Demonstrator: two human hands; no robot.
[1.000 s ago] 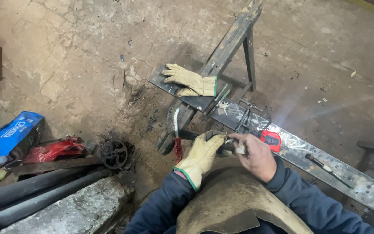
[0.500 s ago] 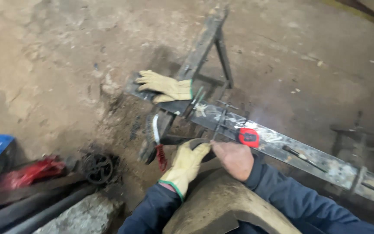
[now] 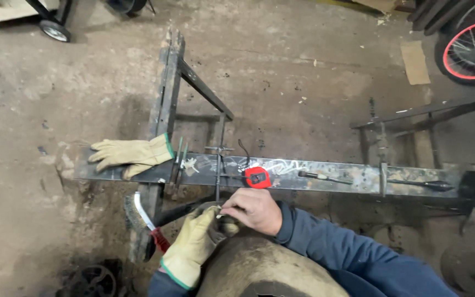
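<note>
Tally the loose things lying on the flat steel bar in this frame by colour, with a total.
Tan: 1, the spare glove
Red: 1, the tape measure
Dark: 1, the slim tool right of the tape measure
Total: 3 on the steel bar

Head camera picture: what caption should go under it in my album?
A gloved left hand and bare right hand pinch a small piece beside a steel bar holding a red tape measure.
</note>
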